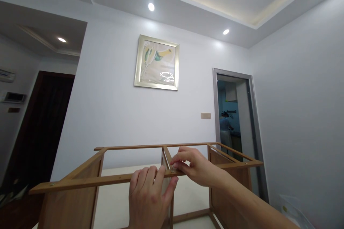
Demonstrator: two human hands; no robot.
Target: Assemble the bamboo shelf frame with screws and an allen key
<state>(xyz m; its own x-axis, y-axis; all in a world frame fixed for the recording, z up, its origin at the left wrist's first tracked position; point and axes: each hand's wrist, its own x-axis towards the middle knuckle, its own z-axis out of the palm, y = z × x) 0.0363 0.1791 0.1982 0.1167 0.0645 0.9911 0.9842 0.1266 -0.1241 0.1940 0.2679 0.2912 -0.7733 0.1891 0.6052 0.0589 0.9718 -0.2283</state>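
Note:
A brown wooden furniture frame (113, 179) stands in front of me, with an open top made of narrow rails. My left hand (149, 195) is closed over its front rail, fingers on top and thumb on the near side. Right beside it, my right hand (197, 166) pinches thumb and forefinger together just above the joint of the front rail and the middle crosspiece (167, 155). A small metal fitting (172, 171) shows in the rail there; whatever lies between those fingertips is too small to name. A similar metal fitting (52, 184) sits at the rail's left end.
Wooden side panels (72, 200) hang below the rails. Behind stands a white wall with a framed picture (156, 62) and a switch plate (205, 115). Through a doorway (215, 107) a person (226, 128) stands at a counter. A clear plastic bag (292, 209) lies at the lower right.

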